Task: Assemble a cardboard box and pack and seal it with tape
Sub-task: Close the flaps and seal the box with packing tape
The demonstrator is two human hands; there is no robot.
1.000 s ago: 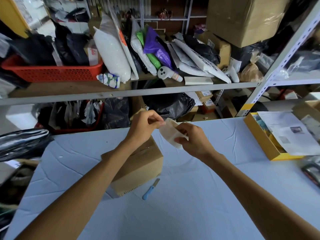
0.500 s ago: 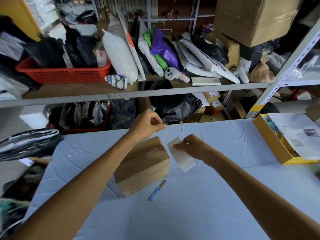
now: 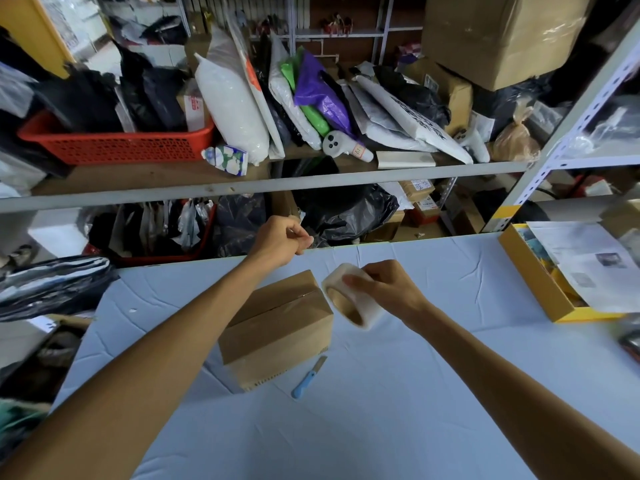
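A small closed cardboard box (image 3: pixel 277 327) sits on the pale blue table (image 3: pixel 381 410), with clear tape along its top seam. My right hand (image 3: pixel 384 292) grips a roll of clear tape (image 3: pixel 349 299) just right of the box's top corner, held above the table. My left hand (image 3: pixel 280 240) is raised above the far end of the box, thumb and fingers pinched together; a thin clear strip of tape seems to be between them, though it is hard to make out. A blue-handled knife (image 3: pixel 309 377) lies on the table by the box's near right corner.
A yellow tray (image 3: pixel 540 289) holding papers sits at the table's right edge. Metal shelves (image 3: pixel 242 188) behind the table are crowded with bags, a red basket (image 3: pixel 114 143) and cartons. A black-and-white bag (image 3: pixel 52 285) lies at the left.
My right hand has lowered the tape roll beside the box and turned it so its core shows. My left hand stayed raised, and the two hands have drawn apart.
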